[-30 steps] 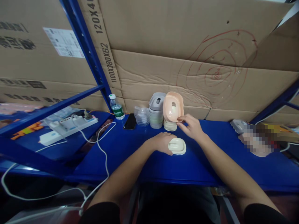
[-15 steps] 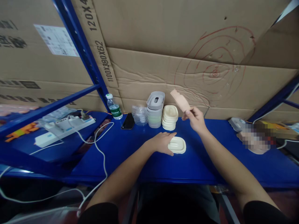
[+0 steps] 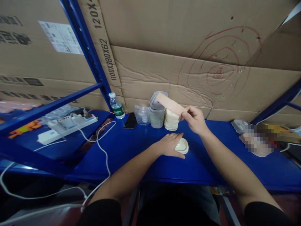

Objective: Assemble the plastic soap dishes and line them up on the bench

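My left hand lies on a cream oval soap dish that rests on the blue shelf, fingers flat over its left part. My right hand is raised above the shelf and pinches a peach-coloured dish piece by its right end; the piece is seen nearly edge-on, pointing up and left. Behind it stand a stack of cream dishes and a stack of grey dishes.
A clear stack of plastic parts, a black phone and a water bottle sit at the back. A power strip with white cables lies left. Cardboard forms the back wall. A blurred area is at right.
My right hand lifted the peach piece off the stacks, turned it from face-on to nearly edge-on and swung it left. My left hand slid further over the cream dish.
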Available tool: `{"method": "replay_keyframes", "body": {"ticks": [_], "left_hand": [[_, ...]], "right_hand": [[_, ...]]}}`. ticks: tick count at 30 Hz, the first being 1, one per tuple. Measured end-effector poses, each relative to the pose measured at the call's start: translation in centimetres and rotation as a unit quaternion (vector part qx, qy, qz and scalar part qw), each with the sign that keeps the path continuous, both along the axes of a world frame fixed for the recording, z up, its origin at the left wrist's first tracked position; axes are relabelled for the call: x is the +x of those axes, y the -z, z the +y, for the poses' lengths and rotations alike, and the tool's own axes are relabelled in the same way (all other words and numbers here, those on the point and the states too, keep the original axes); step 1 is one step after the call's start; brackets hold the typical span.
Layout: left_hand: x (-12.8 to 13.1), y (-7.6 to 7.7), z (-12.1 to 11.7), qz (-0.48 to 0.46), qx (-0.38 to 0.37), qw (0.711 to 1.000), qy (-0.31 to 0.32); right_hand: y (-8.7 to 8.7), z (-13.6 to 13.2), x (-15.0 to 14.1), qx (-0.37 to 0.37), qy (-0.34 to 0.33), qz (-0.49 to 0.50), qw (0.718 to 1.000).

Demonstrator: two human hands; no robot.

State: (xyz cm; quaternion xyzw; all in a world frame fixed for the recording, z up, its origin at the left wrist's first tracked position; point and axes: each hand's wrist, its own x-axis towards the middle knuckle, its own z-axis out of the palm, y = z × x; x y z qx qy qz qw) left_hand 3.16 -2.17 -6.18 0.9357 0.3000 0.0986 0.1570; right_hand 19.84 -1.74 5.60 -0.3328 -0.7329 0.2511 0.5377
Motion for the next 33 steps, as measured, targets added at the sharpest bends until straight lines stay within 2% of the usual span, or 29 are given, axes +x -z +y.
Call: {"method": "replay_keyframes", "body": {"ticks": [3, 6, 10, 16, 20, 28, 31, 33], "left_hand": [[0.1, 0.4, 0.2, 0.0, 0.009, 1.0, -0.001], [-0.1, 0.5, 0.6, 0.012, 0.008, 1.0, -0.021], [-0.4, 0.4, 0.8, 0.017, 0.009, 1.0, -0.023], [-0.4, 0.2, 0.5, 0.01, 0.009, 1.0, -0.019], [-0.4, -0.1, 0.4, 0.018, 0.005, 1.0, -0.023], [-0.4, 0.1, 0.6, 0.024, 0.004, 1.0, -0.019], [-0.4, 0.1, 0.6, 0.028, -0.002, 0.999, -0.02], [-0.5, 0.2, 0.7, 0.031, 0.003, 0.999, -0.015]], "right_hand": [[-1.0, 1.8, -1.8, 0.089, 0.145, -0.099, 0.98], [-1.6, 4.5, -3.4, 0.135, 0.16, -0.204, 0.956], [-1.8, 7.3, -5.2, 0.152, 0.189, -0.311, 0.919], [-2.4, 7.6, -7.0, 0.133, 0.212, -0.422, 0.871], [-2.7, 7.1, -7.2, 0.119, 0.212, -0.442, 0.864], [-2.5, 7.2, -6.9, 0.156, 0.212, -0.45, 0.853], [-2.5, 7.0, -6.9, 0.159, 0.209, -0.437, 0.86], [-2.3, 6.5, -6.2, 0.175, 0.205, -0.403, 0.875]]}}
